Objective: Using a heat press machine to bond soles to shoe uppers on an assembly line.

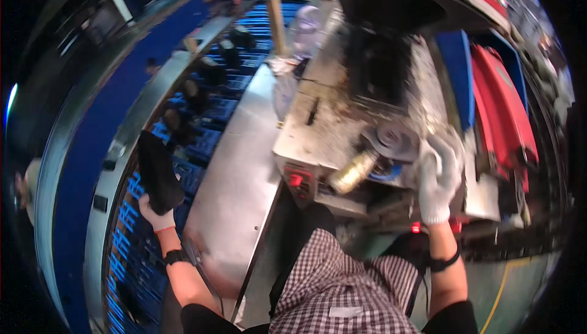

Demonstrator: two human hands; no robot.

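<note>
My left hand [156,215], in a white glove, is closed around the lower end of a long black shoe [158,172]. It holds the shoe over the conveyor of blue rods [125,221], at its left side. My right hand [439,178], also in a white glove, hovers by the right edge of the stained worktable [324,120]. Its fingers are spread apart and slightly smeared, with nothing visible in them. Beside it lie a dark round disc [391,140] and a yellowish cylinder [353,172].
Several dark shoes [192,95] stand on the conveyor. A bare metal shelf [235,169] runs between conveyor and worktable. A dark machine [382,59] stands at the back. Red pieces [501,101] lie in a blue bin at right. A red switch [298,180] sits on the table front.
</note>
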